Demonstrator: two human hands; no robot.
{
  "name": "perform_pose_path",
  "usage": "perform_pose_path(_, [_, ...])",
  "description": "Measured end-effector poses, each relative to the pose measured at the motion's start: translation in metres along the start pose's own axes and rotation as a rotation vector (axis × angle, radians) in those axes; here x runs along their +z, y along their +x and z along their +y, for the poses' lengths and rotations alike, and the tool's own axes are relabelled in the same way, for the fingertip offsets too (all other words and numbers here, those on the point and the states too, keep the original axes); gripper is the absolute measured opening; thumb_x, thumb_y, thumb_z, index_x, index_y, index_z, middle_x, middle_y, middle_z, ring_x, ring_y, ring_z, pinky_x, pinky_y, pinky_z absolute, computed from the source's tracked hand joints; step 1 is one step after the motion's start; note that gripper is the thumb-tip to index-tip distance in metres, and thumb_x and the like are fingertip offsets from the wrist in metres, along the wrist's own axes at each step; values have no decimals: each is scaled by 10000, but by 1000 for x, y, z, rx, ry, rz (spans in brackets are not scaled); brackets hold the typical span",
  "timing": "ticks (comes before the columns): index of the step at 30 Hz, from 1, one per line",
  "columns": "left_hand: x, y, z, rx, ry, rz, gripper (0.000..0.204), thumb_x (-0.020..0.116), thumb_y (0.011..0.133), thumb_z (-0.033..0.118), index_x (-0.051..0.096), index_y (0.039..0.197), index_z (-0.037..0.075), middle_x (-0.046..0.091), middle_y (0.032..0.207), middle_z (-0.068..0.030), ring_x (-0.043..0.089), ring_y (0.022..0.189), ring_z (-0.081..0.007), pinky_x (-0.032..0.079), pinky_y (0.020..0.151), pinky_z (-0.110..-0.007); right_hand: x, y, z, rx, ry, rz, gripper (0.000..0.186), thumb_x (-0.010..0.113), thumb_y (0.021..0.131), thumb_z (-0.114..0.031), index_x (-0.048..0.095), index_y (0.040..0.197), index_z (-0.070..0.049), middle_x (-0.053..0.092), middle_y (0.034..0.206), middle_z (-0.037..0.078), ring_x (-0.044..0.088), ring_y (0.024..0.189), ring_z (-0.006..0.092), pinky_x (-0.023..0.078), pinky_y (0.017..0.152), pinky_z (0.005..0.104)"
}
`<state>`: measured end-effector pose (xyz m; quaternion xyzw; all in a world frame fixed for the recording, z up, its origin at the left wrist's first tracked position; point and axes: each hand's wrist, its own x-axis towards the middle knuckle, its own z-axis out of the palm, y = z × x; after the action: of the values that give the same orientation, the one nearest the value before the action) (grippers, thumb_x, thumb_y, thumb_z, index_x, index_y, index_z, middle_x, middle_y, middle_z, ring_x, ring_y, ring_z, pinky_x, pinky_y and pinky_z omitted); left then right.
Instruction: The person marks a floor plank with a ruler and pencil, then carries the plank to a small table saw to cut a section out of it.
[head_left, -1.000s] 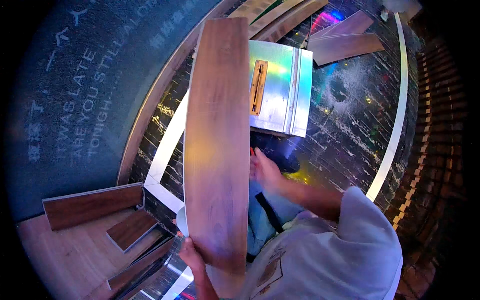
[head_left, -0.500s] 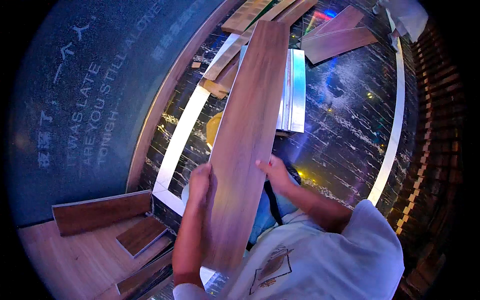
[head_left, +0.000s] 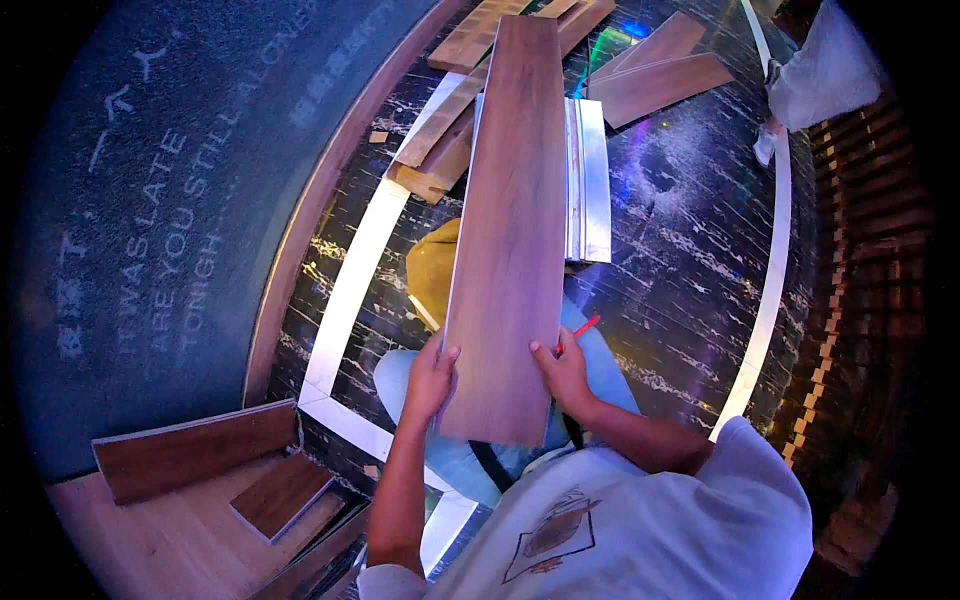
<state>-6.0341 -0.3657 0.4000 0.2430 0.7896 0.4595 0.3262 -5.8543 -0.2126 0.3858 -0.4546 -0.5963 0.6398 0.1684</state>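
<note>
A long wood-grain floor plank (head_left: pixel 510 230) stretches away from me over my lap, between both hands. My left hand (head_left: pixel 430 378) is closed on its left edge near the close end. On the opposite edge my right hand (head_left: pixel 564 375) grips the plank, thumb on top. A thin red stick, perhaps a pencil (head_left: pixel 587 327), pokes out beside the right hand's fingers. Under the plank's far half lies a silvery ridged metal piece (head_left: pixel 595 185), mostly covered. A mustard-coloured object (head_left: pixel 432 265) shows by the plank's left side; I cannot make out its kind.
Several plank offcuts (head_left: pixel 440 140) lie far left, and more planks (head_left: pixel 660 80) far right, on dark marbled floor (head_left: pixel 680 220) with pale strips. Cut boards (head_left: pixel 200 445) rest at near left beside a dark wall (head_left: pixel 180 210). A whitish plastic bag (head_left: pixel 825 70) is at far right.
The plank has slid away from me and turned more upright in the picture, its near end now showing between my forearms. Both hands are nearer its close end. The red stick has come into view.
</note>
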Motion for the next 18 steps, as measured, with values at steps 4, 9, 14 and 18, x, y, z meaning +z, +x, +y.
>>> perform_pose_path(4, [18, 54, 37, 34, 125, -16, 455, 499, 949, 203, 459, 1373, 43, 622, 1169, -244, 618, 1081, -336, 458, 929, -391, -8, 15, -3, -155, -146, 121, 342, 607, 924, -246, 553, 1142, 12, 651, 981, 170, 628, 918, 260, 483, 807, 388])
perform_pose_path(9, [38, 115, 26, 194, 186, -6, 473, 482, 964, 219, 417, 1402, 52, 581, 1182, -266, 567, 1077, -422, 447, 929, -435, -20, 80, -19, -217, -321, 219, 383, 599, 922, -246, 538, 1193, 17, 650, 1007, 240, 645, 930, 362, 490, 811, 421])
perform_pose_path(14, [47, 148, 37, 302, 380, 38, 445, 479, 969, 236, 471, 1372, 47, 533, 1218, -262, 494, 1136, -404, 401, 983, -433, -36, 134, -35, -257, -428, 349, 439, 592, 924, -260, 519, 1251, 24, 644, 1021, 258, 642, 950, 377, 490, 818, 432])
perform_pose_path(18, [52, 192, 39, 497, 576, 146, 428, 485, 963, 242, 510, 1348, 55, 512, 1265, -244, 478, 1149, -394, 362, 1015, -460, -40, 176, -47, -300, -521, 362, 441, 588, 921, -273, 529, 1250, 15, 634, 1045, 270, 631, 960, 400, 486, 830, 455])
